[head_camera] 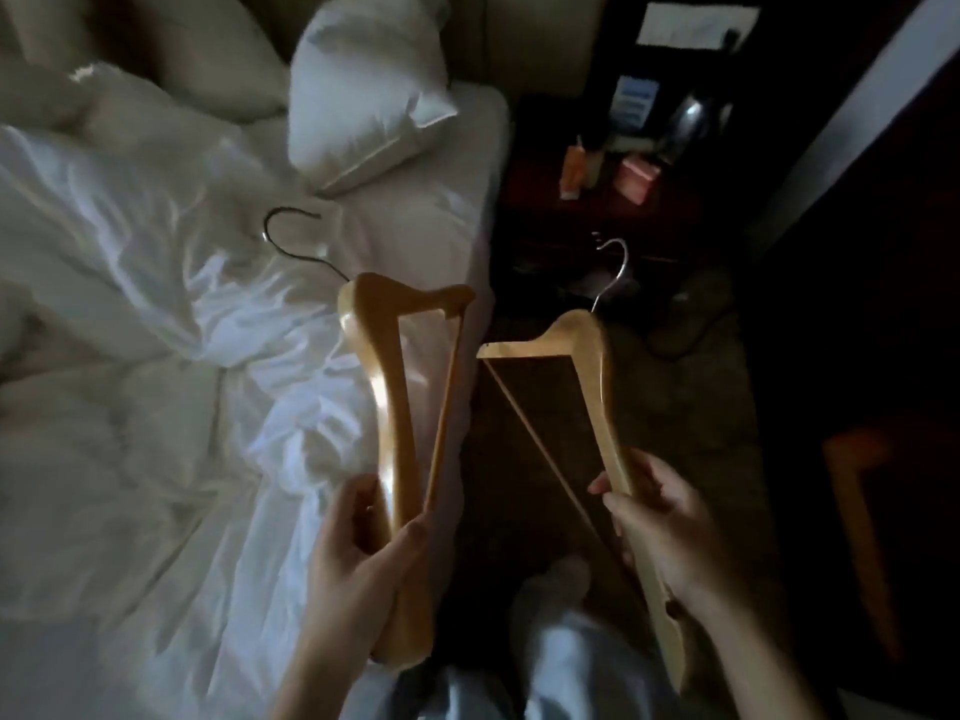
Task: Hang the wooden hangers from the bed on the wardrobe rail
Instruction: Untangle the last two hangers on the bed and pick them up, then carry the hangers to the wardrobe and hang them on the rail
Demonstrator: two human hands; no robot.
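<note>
A: Item one: what do we hold?

B: Our left hand (358, 553) has its fingers wrapped round the lower arm of one wooden hanger (400, 387), thumb across the front. Its dark hook (291, 236) reaches out over the rumpled white bedding (156, 304); we cannot tell whether the hook rests on the sheet or hangs just above it.

A: Item two?

B: Our right hand (670, 532) is closed on a second wooden hanger (592, 387), fingers curled over one arm. That hanger is clear of the bed, above the dark floor (519, 459), silver hook (615, 267) pointing away from us.

A: Progress?

B: We judge both hangers collected or nearly so, none hung. No wardrobe or rail is in view, so the carrying and hanging remain. No further hangers show on the bed.

A: Surroundings and obstacles?

B: A pillow (363, 90) at the bed's head; a dark nightstand (597, 200) with small boxes and a kettle-like object, too dim to name. A cable (691, 335) on the floor beside our feet could trip us as we turn.
</note>
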